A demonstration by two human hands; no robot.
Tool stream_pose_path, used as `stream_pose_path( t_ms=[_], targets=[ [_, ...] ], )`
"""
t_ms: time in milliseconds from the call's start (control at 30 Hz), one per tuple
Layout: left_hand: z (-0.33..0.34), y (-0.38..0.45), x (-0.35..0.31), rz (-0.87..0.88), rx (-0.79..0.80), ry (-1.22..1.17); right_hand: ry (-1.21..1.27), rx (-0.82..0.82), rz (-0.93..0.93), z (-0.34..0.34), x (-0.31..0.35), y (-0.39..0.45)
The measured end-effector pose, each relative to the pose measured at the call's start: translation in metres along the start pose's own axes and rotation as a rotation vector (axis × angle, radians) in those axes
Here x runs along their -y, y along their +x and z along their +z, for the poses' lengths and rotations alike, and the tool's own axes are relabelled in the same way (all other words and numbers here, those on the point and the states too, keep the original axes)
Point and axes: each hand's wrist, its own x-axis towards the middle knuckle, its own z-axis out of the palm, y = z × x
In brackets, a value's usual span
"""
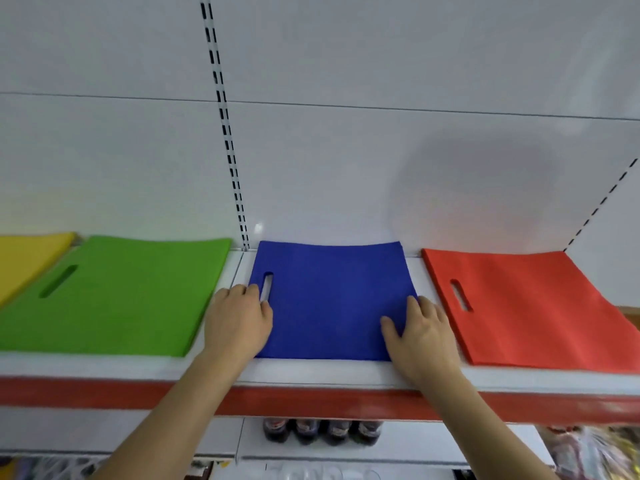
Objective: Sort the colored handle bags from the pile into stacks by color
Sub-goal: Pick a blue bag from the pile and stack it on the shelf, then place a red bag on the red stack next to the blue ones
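Blue bag [332, 299] is laid flat on the white shelf [311, 370], at centre, between the green bag [117, 296] to its left and the red bag [519, 306] to its right; a yellow bag [27, 258] is seen at far left. All four are kept apart from one another by strips of bare shelf. The handle slot of the blue bag is at its left edge, running near-to-far; the long axis of the bag is taken as left-to-right.

Left hand [239, 320] is rested on the left edge, just beside the slot, fingers [251, 292] loosely together and pointing away. Right hand [420, 336] is pressed flat on the near right corner, fingers [412, 306] spread, thumb out to the left. Nothing is pinched by either hand.

Both hands are equally near; the bag lies directly under and between them. Judgement: blue stack is being squared or smoothed. The source pile is not in view, so remaining work cannot be assessed. Bottles [322, 431] are noted on the shelf below.
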Motion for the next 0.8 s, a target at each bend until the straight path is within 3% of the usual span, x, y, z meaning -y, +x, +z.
stream_pose_path(
  t_ms=[367,567,800],
  targets=[
    [-0.010,-0.002,-0.009,-0.044,0.009,0.008,-0.102,0.053,-0.026,-0.005,0.006,-0.003],
    [-0.033,-0.030,-0.011,-0.032,-0.172,0.001,-0.037,-0.069,-0.195,-0.008,0.025,-0.010],
    [-0.057,-0.076,0.044,-0.127,-0.202,0.056,0.001,-0.057,-0.463,0.000,0.104,-0.048]
  ],
)
